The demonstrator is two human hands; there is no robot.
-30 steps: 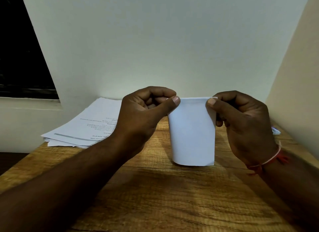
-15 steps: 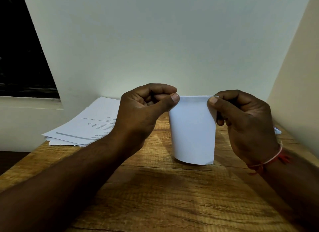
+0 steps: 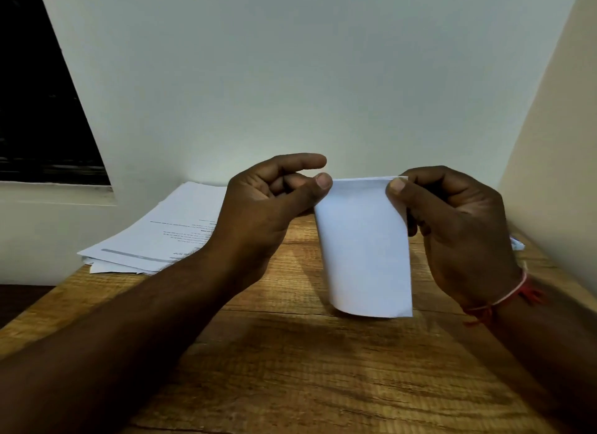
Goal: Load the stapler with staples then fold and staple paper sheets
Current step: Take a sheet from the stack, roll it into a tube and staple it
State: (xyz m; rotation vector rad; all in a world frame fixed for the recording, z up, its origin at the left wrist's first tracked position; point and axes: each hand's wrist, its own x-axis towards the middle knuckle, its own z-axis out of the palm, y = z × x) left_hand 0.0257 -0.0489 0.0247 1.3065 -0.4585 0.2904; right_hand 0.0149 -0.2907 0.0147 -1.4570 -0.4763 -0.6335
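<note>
Left hand (image 3: 258,207) index finger now lifted straight; thumb at folded sheet (image 3: 365,249) top-left corner (cannot tell if pinching). Right hand (image 3: 458,227) fingers (image 3: 426,178) clamped on top-right corner; sheet upright over tabletop (image 3: 290,369) middle.

Folded white sheet (image 3: 363,246), upright, fold downward

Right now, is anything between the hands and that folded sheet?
Nothing visible stands between them. The right hand pinches the top right corner of the sheet, and the left hand has its thumb at the top left corner; whether it pinches there is unclear.
</note>
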